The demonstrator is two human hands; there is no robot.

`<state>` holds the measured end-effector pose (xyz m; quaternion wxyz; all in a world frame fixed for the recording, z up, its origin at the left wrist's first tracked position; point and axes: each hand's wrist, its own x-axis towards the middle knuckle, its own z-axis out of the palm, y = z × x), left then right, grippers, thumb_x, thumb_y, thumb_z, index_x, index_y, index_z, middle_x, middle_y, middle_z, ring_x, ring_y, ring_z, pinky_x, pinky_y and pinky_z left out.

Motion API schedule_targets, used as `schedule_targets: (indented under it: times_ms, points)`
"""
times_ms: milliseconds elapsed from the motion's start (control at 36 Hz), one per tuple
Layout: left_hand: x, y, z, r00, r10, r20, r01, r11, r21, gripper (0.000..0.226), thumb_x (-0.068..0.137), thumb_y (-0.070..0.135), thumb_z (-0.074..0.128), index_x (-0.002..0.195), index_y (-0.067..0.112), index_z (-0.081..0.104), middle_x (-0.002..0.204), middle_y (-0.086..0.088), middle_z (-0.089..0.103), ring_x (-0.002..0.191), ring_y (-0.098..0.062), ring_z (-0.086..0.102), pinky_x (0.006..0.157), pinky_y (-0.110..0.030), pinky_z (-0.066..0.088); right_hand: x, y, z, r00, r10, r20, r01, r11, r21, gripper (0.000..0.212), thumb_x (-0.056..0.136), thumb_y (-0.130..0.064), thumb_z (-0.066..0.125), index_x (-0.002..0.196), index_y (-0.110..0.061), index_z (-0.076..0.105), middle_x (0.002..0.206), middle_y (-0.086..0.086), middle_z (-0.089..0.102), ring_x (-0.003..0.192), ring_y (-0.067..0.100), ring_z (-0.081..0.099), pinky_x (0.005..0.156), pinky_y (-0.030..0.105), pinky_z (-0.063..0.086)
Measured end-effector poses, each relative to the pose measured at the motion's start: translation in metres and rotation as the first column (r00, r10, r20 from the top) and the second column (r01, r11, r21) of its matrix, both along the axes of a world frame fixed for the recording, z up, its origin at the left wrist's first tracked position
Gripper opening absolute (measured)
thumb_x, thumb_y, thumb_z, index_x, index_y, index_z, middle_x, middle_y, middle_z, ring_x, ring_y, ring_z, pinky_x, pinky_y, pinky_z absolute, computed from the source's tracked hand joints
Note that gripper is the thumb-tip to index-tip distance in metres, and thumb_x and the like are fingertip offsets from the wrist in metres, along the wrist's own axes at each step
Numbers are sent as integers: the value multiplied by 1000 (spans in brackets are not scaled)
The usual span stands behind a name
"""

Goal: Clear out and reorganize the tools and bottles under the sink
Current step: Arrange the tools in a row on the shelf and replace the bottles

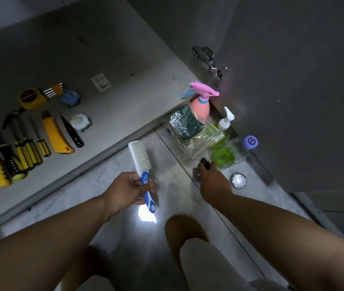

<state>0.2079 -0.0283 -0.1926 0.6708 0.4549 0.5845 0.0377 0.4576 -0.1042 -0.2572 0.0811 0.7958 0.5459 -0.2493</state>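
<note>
Our left hand (pixel 129 189) is pinching the comb (pixel 140 156) by its blue handle; our right hand (pixel 213 181) is curling round a black object (pixel 205 163) just beside the green bottle (pixel 223 157) on the floor (pixel 108 173), so we are risking toppling it into the pump bottle (pixel 226 120). The tools (pixel 30 143) are lying inside the cabinet (pixel 114 106). We are reading only a swirl on the purple cap (pixel 250 142); the sticker (pixel 101 82) is showing nothing legible
</note>
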Motion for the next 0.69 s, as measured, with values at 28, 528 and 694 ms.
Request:
schedule_targets:
  times_ms: [28, 528, 694]
  points:
    - [-1, 1, 2, 1000, -20, -2, 20, 1000, 17, 17, 93, 15, 71, 106, 5, 72, 96, -11, 78, 88, -24, 77, 84, -41, 63, -1, -2, -1, 1000, 12, -14, -12, 1000, -23, 53, 91, -9, 51, 141, -18, 36, 132, 18, 37, 97, 41, 63, 75, 46, 55]
    - [-38, 62, 33, 970, 197, 143, -242, 850, 468, 13, 103, 24, 56, 94, 20, 64, 81, 1, 74, 79, -24, 73, 72, -47, 61, -57, 126, 131, 821, 208, -532, -133, 976, 175, 26, 86, 4, 60, 85, -15, 43, 70, -4, 53, 56, 7, 51, 54, 18, 42]
    - [-69, 83, 36, 882, 434, 182, -467, 753, 464, 20, 106, 19, 50, 91, 11, 61, 76, -6, 72, 66, -18, 70, 62, -36, 59, -105, 228, 119, 874, 228, -429, -84, 940, 330, 17, 85, -6, 65, 88, -18, 54, 78, -5, 58, 71, 15, 54, 61, 14, 41]
